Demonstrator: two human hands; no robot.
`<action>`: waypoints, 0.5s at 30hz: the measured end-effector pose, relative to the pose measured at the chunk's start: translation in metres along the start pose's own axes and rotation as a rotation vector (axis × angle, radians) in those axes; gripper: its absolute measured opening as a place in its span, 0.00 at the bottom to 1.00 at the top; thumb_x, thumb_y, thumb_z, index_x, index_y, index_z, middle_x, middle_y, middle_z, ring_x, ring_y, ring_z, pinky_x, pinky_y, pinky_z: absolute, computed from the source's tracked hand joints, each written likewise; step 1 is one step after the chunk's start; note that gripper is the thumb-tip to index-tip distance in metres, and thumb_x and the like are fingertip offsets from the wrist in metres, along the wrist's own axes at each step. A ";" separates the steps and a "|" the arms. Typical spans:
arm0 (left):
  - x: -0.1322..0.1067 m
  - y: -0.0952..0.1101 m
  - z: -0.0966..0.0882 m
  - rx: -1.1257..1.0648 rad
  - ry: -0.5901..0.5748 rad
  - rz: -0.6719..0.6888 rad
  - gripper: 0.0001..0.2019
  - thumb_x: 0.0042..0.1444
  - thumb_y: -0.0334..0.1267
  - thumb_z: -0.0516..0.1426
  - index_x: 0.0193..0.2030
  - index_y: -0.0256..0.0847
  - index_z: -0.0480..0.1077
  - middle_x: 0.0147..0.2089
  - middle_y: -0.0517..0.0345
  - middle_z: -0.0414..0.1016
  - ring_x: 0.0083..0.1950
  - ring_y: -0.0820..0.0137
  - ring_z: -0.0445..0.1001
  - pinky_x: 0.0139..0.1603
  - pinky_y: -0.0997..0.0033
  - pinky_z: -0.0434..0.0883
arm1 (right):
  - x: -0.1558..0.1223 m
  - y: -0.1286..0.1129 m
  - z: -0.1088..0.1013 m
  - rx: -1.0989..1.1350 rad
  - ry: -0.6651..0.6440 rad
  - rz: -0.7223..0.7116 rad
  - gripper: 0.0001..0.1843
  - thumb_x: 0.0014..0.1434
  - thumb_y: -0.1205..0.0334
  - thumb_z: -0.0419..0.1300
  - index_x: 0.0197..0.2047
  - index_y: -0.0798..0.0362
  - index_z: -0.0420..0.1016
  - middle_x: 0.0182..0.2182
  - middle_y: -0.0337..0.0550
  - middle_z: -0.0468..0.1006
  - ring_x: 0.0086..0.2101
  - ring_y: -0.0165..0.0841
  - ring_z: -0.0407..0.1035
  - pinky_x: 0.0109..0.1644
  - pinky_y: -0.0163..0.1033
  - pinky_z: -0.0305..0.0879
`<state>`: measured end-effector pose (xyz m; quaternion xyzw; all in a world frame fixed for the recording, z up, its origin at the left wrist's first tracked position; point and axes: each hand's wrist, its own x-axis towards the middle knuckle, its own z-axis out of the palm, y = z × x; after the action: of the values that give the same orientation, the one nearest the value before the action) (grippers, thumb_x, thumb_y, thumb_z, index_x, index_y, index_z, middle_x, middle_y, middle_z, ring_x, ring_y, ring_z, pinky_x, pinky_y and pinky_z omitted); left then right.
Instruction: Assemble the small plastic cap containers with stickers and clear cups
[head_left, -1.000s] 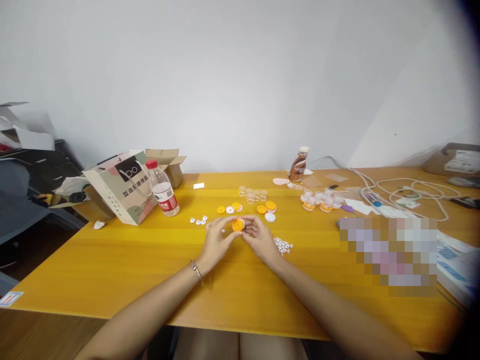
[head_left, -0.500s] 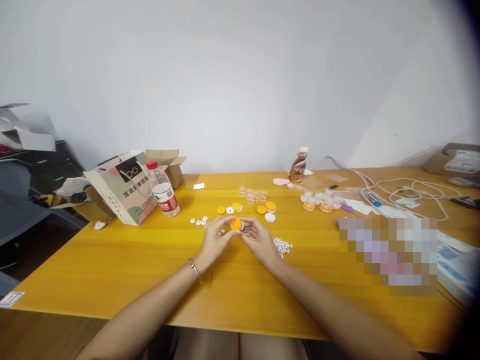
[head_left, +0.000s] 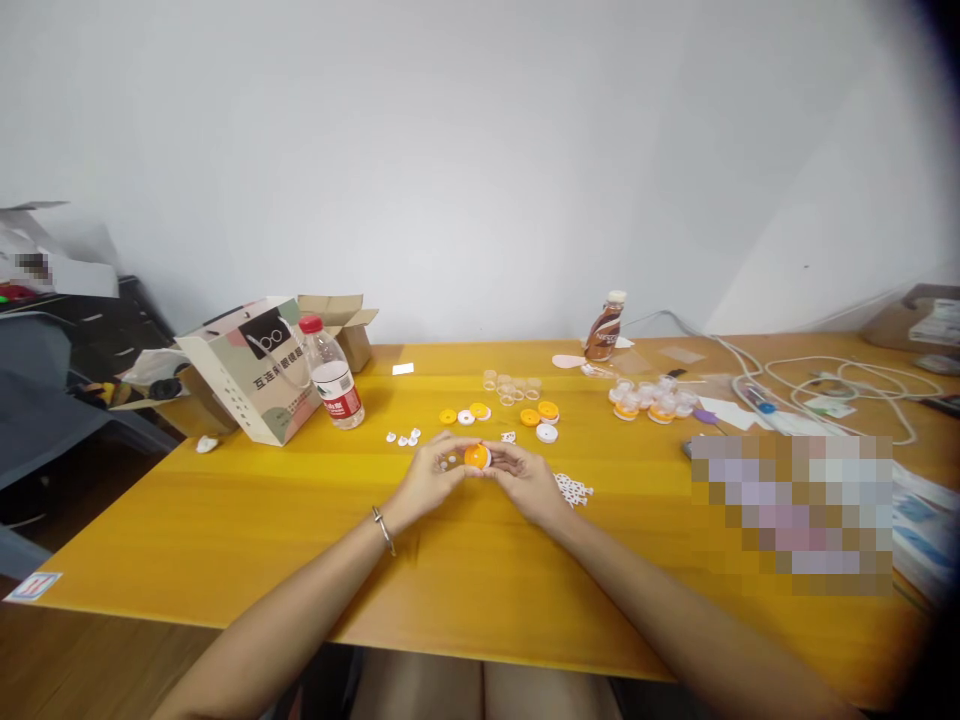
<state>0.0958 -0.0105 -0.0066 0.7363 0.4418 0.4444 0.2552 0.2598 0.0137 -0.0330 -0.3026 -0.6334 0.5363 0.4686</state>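
Between my two hands, just above the table, is a small round orange-and-white plastic piece (head_left: 477, 457), its orange face turned toward me. My left hand (head_left: 430, 480) pinches its left edge, and my right hand (head_left: 529, 484) grips its right edge. Fingers cover parts of the rim. Beyond the hands lie orange discs (head_left: 529, 417), white discs (head_left: 547, 433) and several clear rings (head_left: 507, 390). Small white pieces (head_left: 403, 440) sit left of my left hand. A heap of white lattice-like parts (head_left: 573, 490) lies just right of my right hand.
A water bottle (head_left: 340, 390) and a paper bag (head_left: 262, 375) stand at left, before a cardboard box (head_left: 352, 335). A brown drink bottle (head_left: 604, 330) stands at the back. Clustered orange-and-clear containers (head_left: 652, 400), cables (head_left: 847, 370) and a blurred-out patch (head_left: 787, 510) occupy the right.
The view has shifted slightly, so the table things appear a little farther right. Both hands still hold the round piece, which sits slightly lower; a small white part beyond it now shows.
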 end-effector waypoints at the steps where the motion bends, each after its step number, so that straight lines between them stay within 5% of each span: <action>1: 0.000 -0.001 -0.001 -0.009 -0.026 -0.006 0.15 0.46 0.37 0.59 0.43 0.40 0.70 0.36 0.54 0.69 0.38 0.70 0.67 0.41 0.71 0.64 | 0.000 0.000 0.000 0.020 -0.016 0.016 0.15 0.44 0.66 0.61 0.39 0.50 0.72 0.36 0.41 0.77 0.37 0.33 0.71 0.46 0.43 0.65; 6: 0.001 -0.010 -0.006 -0.029 -0.131 -0.025 0.17 0.45 0.37 0.60 0.45 0.41 0.70 0.34 0.57 0.67 0.34 0.73 0.64 0.37 0.74 0.63 | 0.003 -0.004 -0.002 0.099 -0.073 0.104 0.15 0.41 0.67 0.62 0.36 0.52 0.73 0.33 0.40 0.78 0.35 0.33 0.71 0.46 0.42 0.65; 15: 0.002 -0.005 -0.011 0.048 -0.141 0.047 0.18 0.44 0.42 0.60 0.44 0.41 0.70 0.33 0.57 0.66 0.35 0.71 0.65 0.39 0.72 0.63 | 0.002 -0.011 -0.002 0.106 -0.107 0.127 0.13 0.42 0.66 0.62 0.35 0.52 0.71 0.32 0.40 0.77 0.35 0.32 0.71 0.45 0.41 0.64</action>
<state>0.0842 -0.0065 -0.0044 0.7818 0.4158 0.3868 0.2575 0.2620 0.0138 -0.0223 -0.2877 -0.6077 0.6131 0.4147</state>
